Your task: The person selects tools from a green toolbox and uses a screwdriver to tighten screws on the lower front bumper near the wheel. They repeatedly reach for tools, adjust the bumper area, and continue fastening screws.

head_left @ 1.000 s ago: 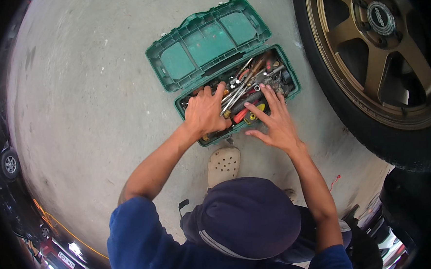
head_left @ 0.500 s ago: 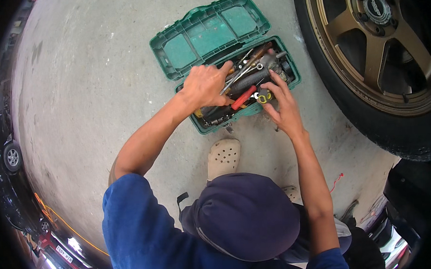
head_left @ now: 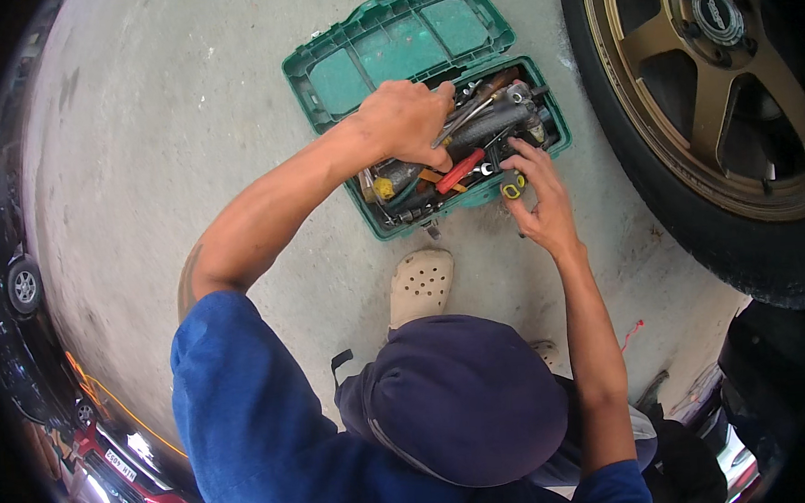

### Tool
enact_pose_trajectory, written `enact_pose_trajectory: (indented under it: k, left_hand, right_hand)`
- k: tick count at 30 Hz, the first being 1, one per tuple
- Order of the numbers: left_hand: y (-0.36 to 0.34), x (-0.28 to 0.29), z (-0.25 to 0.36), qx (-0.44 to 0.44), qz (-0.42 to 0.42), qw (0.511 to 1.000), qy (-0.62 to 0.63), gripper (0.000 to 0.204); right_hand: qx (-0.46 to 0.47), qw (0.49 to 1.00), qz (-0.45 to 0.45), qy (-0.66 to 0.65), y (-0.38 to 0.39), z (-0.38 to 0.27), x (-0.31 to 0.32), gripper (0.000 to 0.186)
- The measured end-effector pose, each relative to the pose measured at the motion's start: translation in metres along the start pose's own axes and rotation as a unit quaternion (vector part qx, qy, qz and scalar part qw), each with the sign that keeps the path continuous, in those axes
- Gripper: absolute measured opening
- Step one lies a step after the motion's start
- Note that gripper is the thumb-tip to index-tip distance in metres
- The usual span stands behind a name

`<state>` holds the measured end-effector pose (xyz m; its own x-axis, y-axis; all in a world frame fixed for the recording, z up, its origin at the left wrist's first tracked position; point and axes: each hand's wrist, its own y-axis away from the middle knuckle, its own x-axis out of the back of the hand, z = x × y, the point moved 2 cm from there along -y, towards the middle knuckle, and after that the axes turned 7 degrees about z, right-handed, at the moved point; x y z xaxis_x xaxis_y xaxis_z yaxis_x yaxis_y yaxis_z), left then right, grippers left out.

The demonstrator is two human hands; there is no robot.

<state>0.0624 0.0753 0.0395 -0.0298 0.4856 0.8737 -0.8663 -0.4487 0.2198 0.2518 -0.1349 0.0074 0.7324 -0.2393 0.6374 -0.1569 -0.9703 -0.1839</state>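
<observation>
The green toolbox (head_left: pixel 477 191) lies open on the floor, packed with hand tools. My left hand (head_left: pixel 409 122) reaches over its left half, thumb and forefinger spread apart beside several thin metal shafts (head_left: pixel 465 121); the other fingertips are hidden. At the box's near right side my right hand (head_left: pixel 544 203) pinches a short black-and-yellow tool (head_left: pixel 513 185) between thumb and fingers; its exact kind is unclear. Between the hands lie a red-handled tool (head_left: pixel 461 170) and a wrench end (head_left: pixel 486 169). A thick dark cylindrical tool (head_left: pixel 492 127) lies behind them.
The toolbox lid (head_left: pixel 401 42) is tipped back on the far side. A large tyre on a bronze wheel (head_left: pixel 685 82) stands close on the right. My beige clog (head_left: pixel 421 282) is just in front of the box. Parked cars (head_left: pixel 114 476) and an orange cable (head_left: pixel 133 416) are at the left.
My left hand has shifted right and away from me, and the metal shafts beside it lie differently. My right hand has moved slightly right with the black-and-yellow tool.
</observation>
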Motion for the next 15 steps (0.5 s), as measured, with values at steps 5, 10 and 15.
enact_pose_trajectory:
  k: [5, 10, 15]
  left_hand:
    - [-0.013, 0.009, -0.008, -0.017, -0.034, 0.999, 0.004, 0.079]
    - [-0.019, 0.011, -0.014, -0.024, -0.060, 0.998, 0.017, 0.080]
    - [-0.022, 0.010, -0.018, -0.034, -0.063, 0.997, 0.026, 0.085]
  right_hand:
    - [0.014, 1.000, -0.012, 0.004, 0.001, 0.002, -0.007, 0.048]
    - [0.020, 0.999, -0.023, 0.017, 0.003, 0.001, -0.009, 0.049]
    - [0.028, 0.999, -0.033, 0.023, 0.003, 0.001, -0.007, 0.051]
